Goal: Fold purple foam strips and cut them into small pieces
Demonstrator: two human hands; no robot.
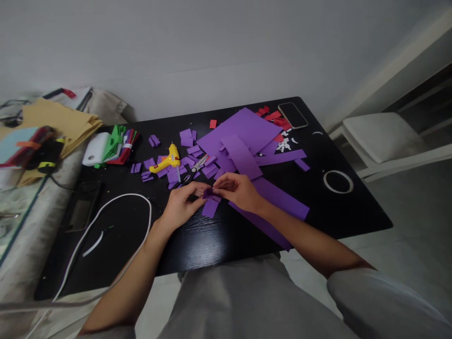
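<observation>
Near the middle of the black table, my left hand (183,203) and my right hand (239,190) meet with fingers pinched on a small piece of purple craft paper (208,194). The piece looks folded or bent between the fingertips. Just below it another purple paper piece (211,208) shows; whether the two are joined I cannot tell. Behind my left hand lie scissors (198,165), partly among purple scraps (173,175), and a yellow glue gun (167,160). Beside my right forearm are long purple strips (282,200), with a large purple sheet (240,129) farther back.
Red scraps (273,115), white scraps (283,144) and a phone (293,115) lie at the back right. A tape ring (338,182) is on the right. A white cable (150,212) loops at left, near bundled coloured sheets (118,143). A chair (381,136) stands right.
</observation>
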